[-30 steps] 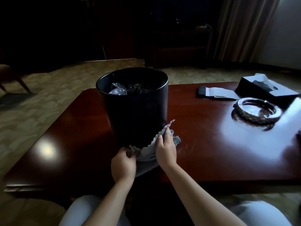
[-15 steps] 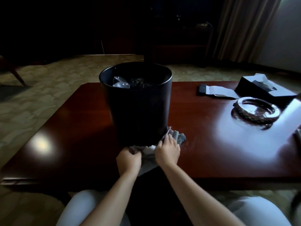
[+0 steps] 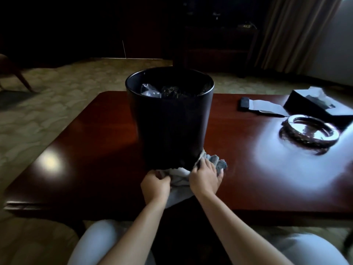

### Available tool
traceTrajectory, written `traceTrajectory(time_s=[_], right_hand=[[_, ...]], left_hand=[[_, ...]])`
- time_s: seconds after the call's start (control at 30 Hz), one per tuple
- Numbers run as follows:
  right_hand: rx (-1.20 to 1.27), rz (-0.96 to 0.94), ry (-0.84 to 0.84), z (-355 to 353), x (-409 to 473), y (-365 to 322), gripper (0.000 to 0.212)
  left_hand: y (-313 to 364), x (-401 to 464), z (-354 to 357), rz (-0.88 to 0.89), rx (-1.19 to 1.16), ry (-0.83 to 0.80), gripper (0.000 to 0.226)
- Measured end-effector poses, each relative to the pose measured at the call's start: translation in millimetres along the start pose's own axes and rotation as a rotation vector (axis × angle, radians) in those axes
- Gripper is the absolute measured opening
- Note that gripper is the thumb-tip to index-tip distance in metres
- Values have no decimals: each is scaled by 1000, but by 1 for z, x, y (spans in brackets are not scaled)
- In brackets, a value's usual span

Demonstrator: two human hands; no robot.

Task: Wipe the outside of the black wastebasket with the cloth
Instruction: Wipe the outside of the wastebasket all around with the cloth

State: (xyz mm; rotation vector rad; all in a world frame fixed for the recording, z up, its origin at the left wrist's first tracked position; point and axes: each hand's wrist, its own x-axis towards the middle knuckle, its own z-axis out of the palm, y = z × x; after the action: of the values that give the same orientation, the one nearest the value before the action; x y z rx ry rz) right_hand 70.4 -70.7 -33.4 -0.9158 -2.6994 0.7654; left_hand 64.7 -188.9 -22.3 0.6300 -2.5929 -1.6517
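A black wastebasket (image 3: 170, 121) stands upright on a glossy dark red wooden table (image 3: 95, 169), near the middle of its near edge, with crumpled plastic showing inside. A pale grey cloth (image 3: 179, 174) is bunched against the basket's base. The left hand (image 3: 155, 184) is clenched in a fist around the cloth's near end. The right hand (image 3: 205, 175) presses the cloth against the basket's lower right side, fingers curled over it. Toward the table's far right corner sit a tissue box (image 3: 315, 106) and a silver ashtray (image 3: 313, 131).
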Motion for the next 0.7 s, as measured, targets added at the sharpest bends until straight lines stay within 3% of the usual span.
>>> traceTrajectory(time_s=[0.1, 0.23, 0.33, 0.5, 0.6, 0.7], right_hand=[[-12, -41, -4, -2, 6, 0, 39], [-65, -246, -24, 3, -47, 2, 83], [-156, -190, -87, 1, -43, 1, 67], [-179, 26, -88, -22, 7, 24, 58], [-209, 64, -45, -16, -4, 27, 58], [-134, -43, 17, 1, -28, 13, 57]], left_hand=[[2, 0, 1, -20, -24, -1, 10], [-3, 5, -15, 27, -33, 158, 16], [-6, 3, -15, 26, -40, 178, 14], [-5, -16, 24, 89, -57, -46, 19], [5, -21, 28, 109, -17, 3, 6], [6, -15, 18, 115, 12, 139, 11]])
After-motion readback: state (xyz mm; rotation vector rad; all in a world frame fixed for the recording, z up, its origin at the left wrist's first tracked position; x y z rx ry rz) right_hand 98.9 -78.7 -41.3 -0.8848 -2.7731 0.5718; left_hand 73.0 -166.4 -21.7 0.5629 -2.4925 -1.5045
